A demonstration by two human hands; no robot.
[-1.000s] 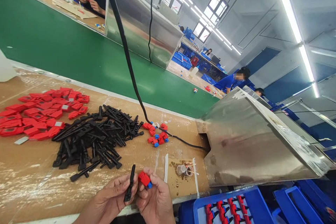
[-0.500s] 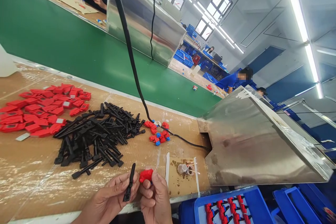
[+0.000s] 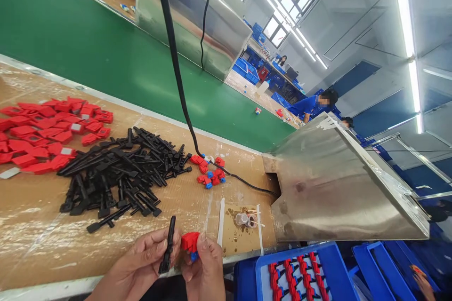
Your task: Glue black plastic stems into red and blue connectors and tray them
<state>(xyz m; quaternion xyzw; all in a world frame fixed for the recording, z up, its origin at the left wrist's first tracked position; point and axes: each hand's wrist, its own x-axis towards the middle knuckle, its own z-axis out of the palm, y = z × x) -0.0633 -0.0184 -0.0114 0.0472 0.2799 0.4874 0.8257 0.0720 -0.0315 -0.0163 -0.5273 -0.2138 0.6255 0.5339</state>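
Note:
Between the thumb and fingers of my left hand (image 3: 146, 256) is a black plastic toy gun piece (image 3: 168, 245), held nearly upright. My right hand (image 3: 205, 263) pinches a small red toy part (image 3: 190, 241) with a blue bit on its underside. The two pieces are close together but apart, above the front edge of the bench. Beyond my left hand lies a heap of black gun pieces (image 3: 120, 174). Left of that heap is a pile of red plastic parts (image 3: 45, 131). Several red and blue parts (image 3: 211, 178) lie beside the black cable.
Small cups (image 3: 242, 218) with sticks stand on a stained, taped patch. A metal box (image 3: 339, 183) rises at right. Below it, a blue tray (image 3: 261, 263) holds rows of red and black assemblies. A green conveyor belt (image 3: 106, 70) runs behind; co-workers sit beyond it.
The red part has turned in my right hand, showing more of its blue bit. Both hands have shifted slightly left in the picture, along with the whole scene as the camera moved.

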